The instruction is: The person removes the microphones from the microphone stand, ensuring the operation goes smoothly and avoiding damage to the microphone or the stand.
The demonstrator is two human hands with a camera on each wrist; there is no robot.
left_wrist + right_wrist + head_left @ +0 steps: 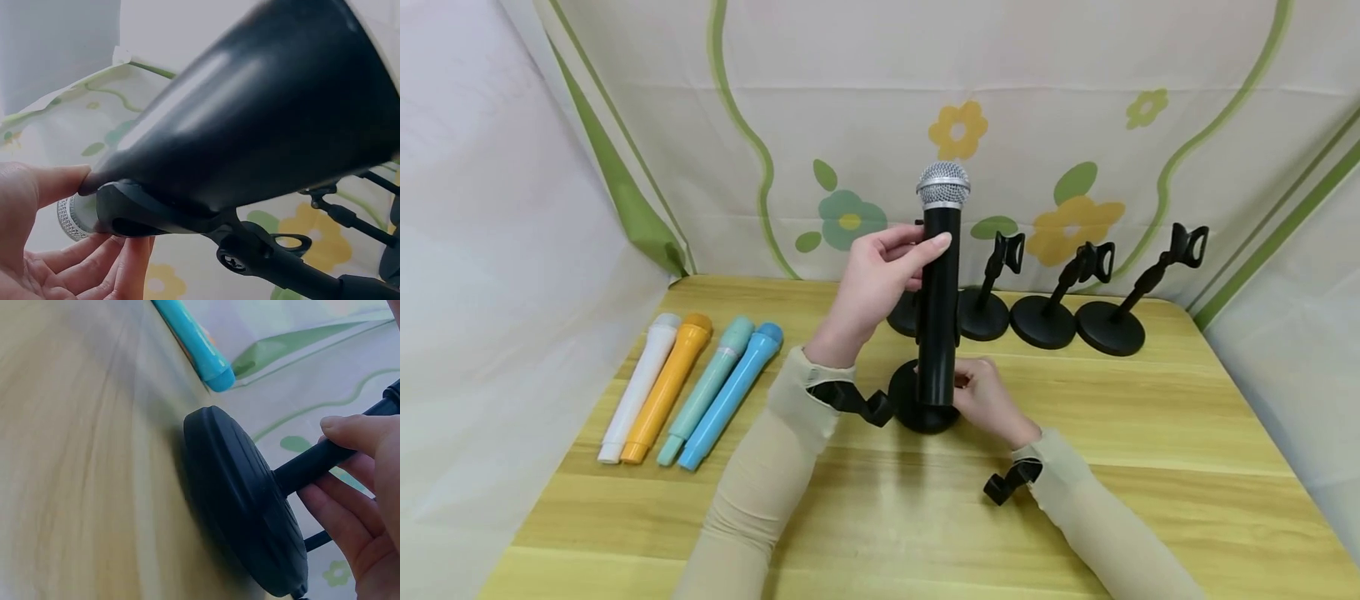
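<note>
A black microphone (937,292) with a silver mesh head sits in the clip (147,212) of a black desk stand, tilted with its head up and away. My left hand (877,287) pinches the microphone body below the mesh head, thumb on one side and fingers on the other, by the clip. Lower down, my right hand (990,402) grips the stand's pole (312,465) between thumb and fingers. The round stand base (240,494) is close over the wooden table, partly behind the microphone in the head view.
On the left lie white (638,392), orange (668,387), mint green (707,390) and blue (730,398) microphones in a row. Several black stands, including one at the far right (1111,327), line the table's back edge. Behind them hangs a flowered curtain (865,108).
</note>
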